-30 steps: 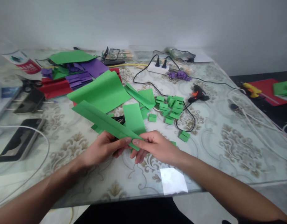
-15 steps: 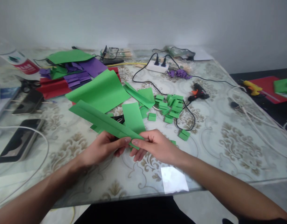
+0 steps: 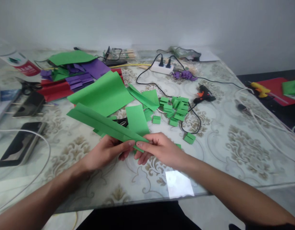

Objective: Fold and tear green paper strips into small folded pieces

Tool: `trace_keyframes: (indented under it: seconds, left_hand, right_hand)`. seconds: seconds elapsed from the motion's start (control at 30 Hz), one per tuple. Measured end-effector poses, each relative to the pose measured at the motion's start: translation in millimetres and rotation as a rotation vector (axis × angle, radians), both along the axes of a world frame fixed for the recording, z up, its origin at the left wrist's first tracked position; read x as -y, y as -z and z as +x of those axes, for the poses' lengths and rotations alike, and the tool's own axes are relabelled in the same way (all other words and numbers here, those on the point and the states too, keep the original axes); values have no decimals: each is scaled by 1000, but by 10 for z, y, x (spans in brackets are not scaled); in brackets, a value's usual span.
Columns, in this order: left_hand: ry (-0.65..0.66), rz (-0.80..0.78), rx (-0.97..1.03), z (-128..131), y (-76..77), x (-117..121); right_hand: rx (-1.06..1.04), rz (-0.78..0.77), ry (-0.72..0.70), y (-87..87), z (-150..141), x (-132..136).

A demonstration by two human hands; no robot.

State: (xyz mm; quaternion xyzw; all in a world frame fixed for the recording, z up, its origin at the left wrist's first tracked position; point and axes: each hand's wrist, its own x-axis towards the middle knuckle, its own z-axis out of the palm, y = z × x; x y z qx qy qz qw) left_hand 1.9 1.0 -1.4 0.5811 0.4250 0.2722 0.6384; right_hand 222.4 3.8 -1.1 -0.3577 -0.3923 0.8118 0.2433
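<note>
A long strip of green paper, creased along its length, slants from upper left down into my hands above the table. My left hand pinches it between thumb and fingers. Right beside it, my right hand grips the strip's lower end, the two thumbs almost touching. Just behind lie a green paper rectangle and the black handle of scissors, partly covered by paper. A larger curled green sheet rests farther back. Several small folded green pieces are heaped to the right.
A black glue gun lies right of the heap, its cord looping to a white power strip. Purple and red papers are piled at back left. Phones and a white cable lie at left; a yellow glue gun is far right.
The strip's far end has shifted slightly left and tilted a little flatter. Both hands keep their pinch in nearly the same place.
</note>
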Motion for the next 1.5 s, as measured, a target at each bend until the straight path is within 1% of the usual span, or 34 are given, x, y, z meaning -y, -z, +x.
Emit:
trace_keyframes:
  seconds: [0.13,0.23,0.47,0.77,1.17,1.37,1.5]
  left_hand:
    - [-62,66,-41,7,12,30]
    - [-98,114,-96,14,10,41]
    - [-90,173,-142,15,-7,38]
    - [-100,178,-119,5,27,44]
    - [-116,178,-66,6,61,22]
    - [-92,173,-72,-8,104,44]
    - [-84,160,-65,4,96,43]
  right_hand:
    - [-62,-66,47,9,10,-8]
    - [-54,-72,77,5,11,-11]
    - [-43,-80,121,7,6,-20]
    - [-29,-30,136,7,0,-18]
    - [20,11,115,15,7,-26]
    - [26,15,100,27,-12,-23]
    - [44,75,102,7,-22,-22]
